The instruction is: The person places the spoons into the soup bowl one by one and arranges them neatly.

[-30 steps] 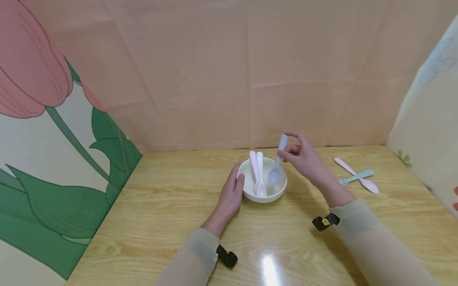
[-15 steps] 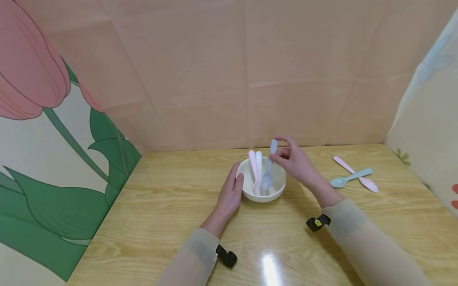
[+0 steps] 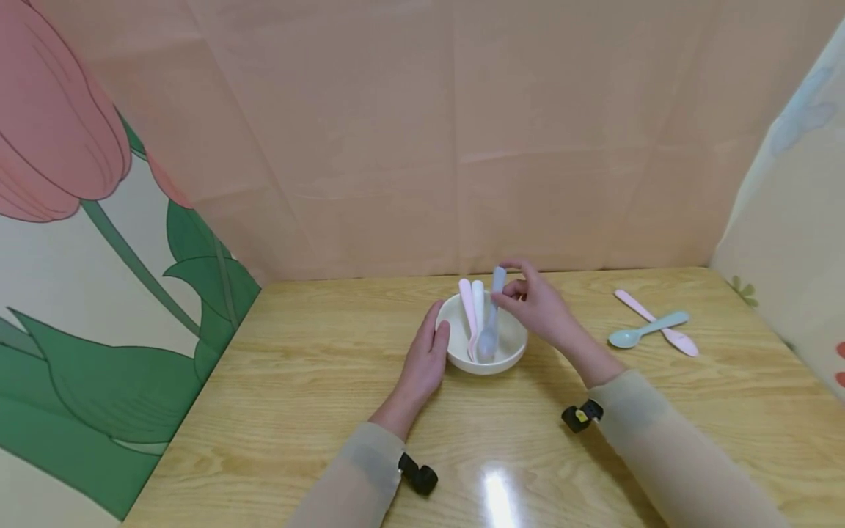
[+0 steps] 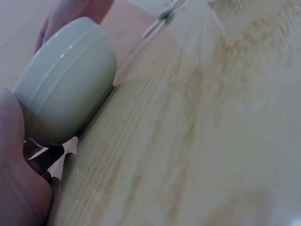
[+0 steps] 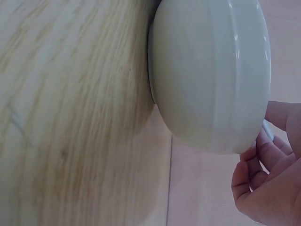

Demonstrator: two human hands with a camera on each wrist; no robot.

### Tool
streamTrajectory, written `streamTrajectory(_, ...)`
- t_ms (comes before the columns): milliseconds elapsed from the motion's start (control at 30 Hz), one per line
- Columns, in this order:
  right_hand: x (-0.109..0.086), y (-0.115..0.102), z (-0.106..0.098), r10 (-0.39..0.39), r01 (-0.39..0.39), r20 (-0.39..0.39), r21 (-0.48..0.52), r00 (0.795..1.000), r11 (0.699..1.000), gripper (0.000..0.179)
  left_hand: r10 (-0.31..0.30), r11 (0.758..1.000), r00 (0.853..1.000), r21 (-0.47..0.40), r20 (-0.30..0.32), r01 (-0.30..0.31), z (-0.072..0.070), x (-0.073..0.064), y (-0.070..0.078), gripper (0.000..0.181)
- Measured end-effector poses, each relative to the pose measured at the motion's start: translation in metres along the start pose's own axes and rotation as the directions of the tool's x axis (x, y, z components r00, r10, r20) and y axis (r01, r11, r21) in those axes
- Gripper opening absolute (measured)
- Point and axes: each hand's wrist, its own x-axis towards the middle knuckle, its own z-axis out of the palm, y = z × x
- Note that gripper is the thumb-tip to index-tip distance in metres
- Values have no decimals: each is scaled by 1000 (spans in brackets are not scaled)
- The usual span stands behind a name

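Note:
A cream bowl (image 3: 511, 343) stands on the table, and my left hand (image 3: 425, 359) holds its left side with the thumb at the rim. Inside lean a pink fork (image 3: 467, 301) and a white-handled utensil (image 3: 478, 297), whose lower end is hidden. My right hand (image 3: 543, 308) pinches a light blue spoon (image 3: 493, 314) by its handle over the bowl's right side. The spoon's head is down inside, beside the white utensil; whether it touches the bottom I cannot tell. In the right wrist view the bowl's wall (image 5: 207, 80) hides most of the spoon.
To the right, a teal spoon (image 3: 650, 328) lies crossed over a pink spoon (image 3: 681, 341) on the wooden table (image 3: 297, 381). A plain pinkish backdrop (image 3: 356, 147) rises behind the table's far edge, and a printed tulip panel (image 3: 59, 352) borders the left.
My right hand has moved left and down, bringing the blue spoon deeper into the bowl against the white utensil. The teal spoon's head is no longer behind the right arm. My left hand stays put.

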Motion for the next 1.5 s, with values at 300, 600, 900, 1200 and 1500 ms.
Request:
streamTrajectory(300,0,4,7,2,-2,8,-20,1000,1000,59,2,1000,1000,0,-2,-2,-1,-1,-1,58)
streamTrajectory(600,1,5,9,1,0,28,-43,1000,999,60,-7,1000,1000,4,4,7,0,-1,-1,58)
streamTrajectory(900,1,4,9,42,-38,38,-108,998,993,62,-14,1000,1000,2,10,14,1,-1,0,58)
streamTrajectory(1200,2,5,9,60,-51,39,-193,997,980,64,-6,1000,1000,-3,13,6,2,0,-2,59)
streamTrajectory(1500,2,4,8,37,-25,41,-257,998,966,55,2,1000,1000,-2,3,-2,2,1,-4,59)
